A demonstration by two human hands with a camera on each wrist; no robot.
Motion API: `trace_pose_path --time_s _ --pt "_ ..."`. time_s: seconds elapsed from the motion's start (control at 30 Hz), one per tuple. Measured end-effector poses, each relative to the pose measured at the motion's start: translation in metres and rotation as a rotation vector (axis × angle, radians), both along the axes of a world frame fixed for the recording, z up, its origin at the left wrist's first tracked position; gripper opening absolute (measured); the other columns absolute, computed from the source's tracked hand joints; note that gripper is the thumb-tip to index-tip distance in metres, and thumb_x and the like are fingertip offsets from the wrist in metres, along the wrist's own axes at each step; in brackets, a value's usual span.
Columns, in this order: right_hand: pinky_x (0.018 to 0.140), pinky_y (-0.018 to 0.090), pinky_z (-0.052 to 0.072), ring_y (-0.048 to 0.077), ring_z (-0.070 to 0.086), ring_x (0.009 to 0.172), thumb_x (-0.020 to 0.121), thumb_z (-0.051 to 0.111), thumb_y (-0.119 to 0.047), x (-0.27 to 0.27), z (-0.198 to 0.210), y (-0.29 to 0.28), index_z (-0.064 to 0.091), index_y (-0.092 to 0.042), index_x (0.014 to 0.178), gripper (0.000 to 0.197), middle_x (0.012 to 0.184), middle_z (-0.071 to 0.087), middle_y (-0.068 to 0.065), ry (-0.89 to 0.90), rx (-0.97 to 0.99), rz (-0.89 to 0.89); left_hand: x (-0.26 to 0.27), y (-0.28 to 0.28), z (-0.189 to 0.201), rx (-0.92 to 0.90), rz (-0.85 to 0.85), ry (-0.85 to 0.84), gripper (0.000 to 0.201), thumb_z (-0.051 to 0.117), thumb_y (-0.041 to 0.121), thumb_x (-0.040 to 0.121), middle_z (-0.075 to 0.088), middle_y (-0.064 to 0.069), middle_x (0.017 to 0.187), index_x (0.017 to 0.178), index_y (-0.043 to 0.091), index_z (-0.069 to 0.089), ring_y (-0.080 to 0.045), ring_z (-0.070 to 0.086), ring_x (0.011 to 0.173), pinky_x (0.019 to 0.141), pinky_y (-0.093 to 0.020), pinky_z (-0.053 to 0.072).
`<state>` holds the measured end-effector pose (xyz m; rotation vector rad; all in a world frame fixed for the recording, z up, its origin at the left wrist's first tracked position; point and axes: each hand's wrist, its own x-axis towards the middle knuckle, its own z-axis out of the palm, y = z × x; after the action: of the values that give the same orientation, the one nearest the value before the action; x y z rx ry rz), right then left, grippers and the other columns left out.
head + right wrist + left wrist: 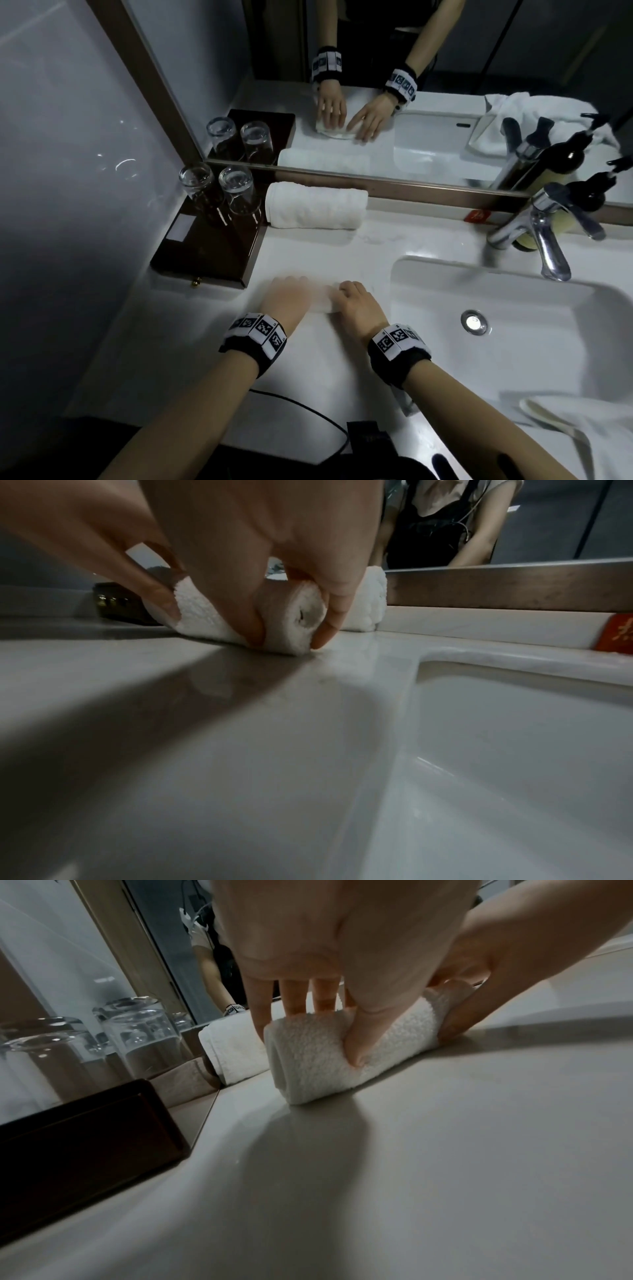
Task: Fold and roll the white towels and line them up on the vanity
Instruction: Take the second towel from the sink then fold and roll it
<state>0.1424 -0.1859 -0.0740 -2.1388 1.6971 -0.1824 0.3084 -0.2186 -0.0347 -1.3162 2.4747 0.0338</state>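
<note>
A small white towel roll (323, 301) lies on the white vanity top (308, 359), left of the sink. My left hand (291, 296) covers its left half; in the left wrist view the fingers (294, 999) reach over the roll (308, 1066) and the thumb presses its near side. My right hand (354, 298) grips the right end, thumb and a finger either side of the spiral end face (301, 618). A finished rolled towel (315, 205) lies along the mirror's base. A loose white towel (575, 421) is draped over the sink's front right edge.
A dark wooden tray (205, 253) with two upturned glasses (219, 192) stands at the back left. The chrome faucet (541, 233) and dark pump bottles (589, 195) stand behind the sink (428, 274). A black cable (308, 411) runs along the front edge.
</note>
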Motion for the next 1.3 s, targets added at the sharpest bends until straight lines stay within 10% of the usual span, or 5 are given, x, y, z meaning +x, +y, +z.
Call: trace_pose_path --time_s 0.57,0.73,0.9,1.03,1.3 --pt "0.097 0.039 0.041 0.032 0.048 0.117 0.088 0.050 -0.007 -0.012 0.005 -0.099 0.049 -0.013 0.134 0.046 0.129 0.054 0.013 -0.064 -0.067 -0.133 -0.035 -0.111 0.000 -0.069 0.044 0.061 0.030 0.037 0.009 0.093 0.044 -0.009 0.124 0.122 0.017 0.045 -0.029 0.042 0.118 0.094 -0.044 0.035" --pt "0.094 0.041 0.045 0.034 0.052 0.114 0.088 0.050 -0.004 -0.013 0.011 -0.116 0.053 -0.006 0.127 0.039 0.121 0.059 0.016 -0.067 -0.116 -0.155 -0.037 -0.123 0.019 -0.141 0.014 0.034 0.016 0.059 0.028 0.079 0.061 0.008 0.098 0.093 0.033 0.065 -0.013 0.060 0.094 0.073 -0.030 0.047" --pt "0.083 0.040 0.049 0.029 0.045 0.120 0.091 0.052 -0.011 -0.019 0.021 -0.119 0.052 -0.006 0.122 0.031 0.128 0.050 0.013 -0.068 -0.089 -0.134 -0.033 -0.130 0.003 -0.104 0.054 0.074 0.028 0.031 0.006 0.093 0.045 -0.012 0.123 0.116 0.011 0.044 -0.032 0.043 0.114 0.091 -0.041 0.036" --pt "0.065 0.039 0.054 0.037 0.063 0.096 0.068 0.070 -0.002 -0.021 0.033 -0.105 0.064 -0.001 0.086 0.019 0.105 0.064 0.020 0.020 -0.221 -0.033 -0.033 -0.133 0.002 -0.121 0.043 0.067 0.028 0.029 0.006 0.094 0.044 -0.012 0.124 0.116 0.010 0.045 -0.033 0.044 0.113 0.092 -0.042 0.036" --pt "0.070 0.032 0.058 0.032 0.069 0.087 0.075 0.039 -0.006 -0.008 0.039 -0.101 0.071 0.002 0.081 0.033 0.095 0.070 0.019 0.073 -0.320 0.075 -0.021 -0.129 0.015 -0.108 0.080 0.024 0.039 0.027 0.002 0.093 0.053 -0.006 0.122 0.123 0.014 0.047 -0.032 0.049 0.113 0.095 -0.040 0.036"
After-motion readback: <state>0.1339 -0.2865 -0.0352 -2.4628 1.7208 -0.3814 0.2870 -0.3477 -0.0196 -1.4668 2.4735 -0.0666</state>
